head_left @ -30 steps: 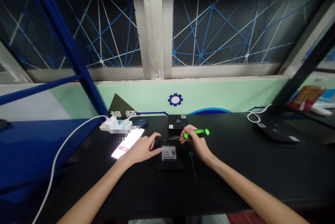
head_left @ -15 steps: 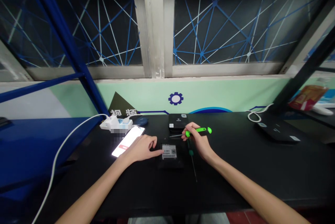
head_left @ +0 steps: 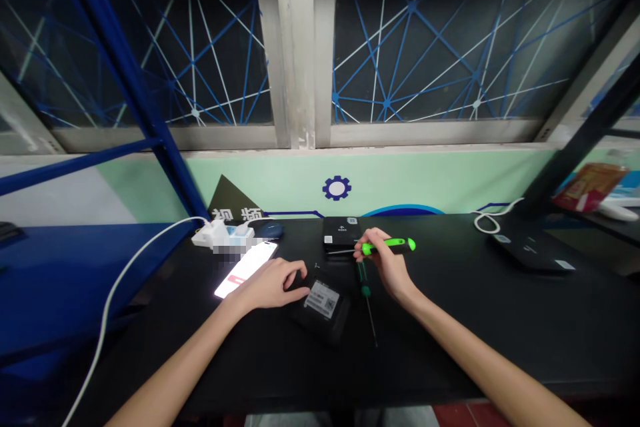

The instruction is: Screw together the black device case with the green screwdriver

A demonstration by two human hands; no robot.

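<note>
My right hand (head_left: 385,264) grips a bright green and black screwdriver (head_left: 395,246), its thin shaft pointing left past the front of a black box. My left hand (head_left: 277,284) has its thumb apart from its bent fingers and holds nothing. That thumb reaches to the left edge of a small black device (head_left: 327,320) with a white and grey label; whether they touch I cannot tell. Turned at an angle, the device lies on the table. A second, dark green screwdriver (head_left: 365,290) lies between the device and my right wrist, its tip toward me. Tiny screw-like bits (head_left: 317,266) lie above the device.
A lit phone (head_left: 247,267) lies beside my left wrist, with a white power strip (head_left: 225,234) and a dark mouse (head_left: 270,230) behind it. The black box (head_left: 343,230) stands at the back. Another flat black device (head_left: 533,252) and a white cable (head_left: 486,220) are at right.
The labelled device has turned clockwise and now lies askew. My right hand has shifted slightly right and up with the green screwdriver. My left hand has barely moved.
</note>
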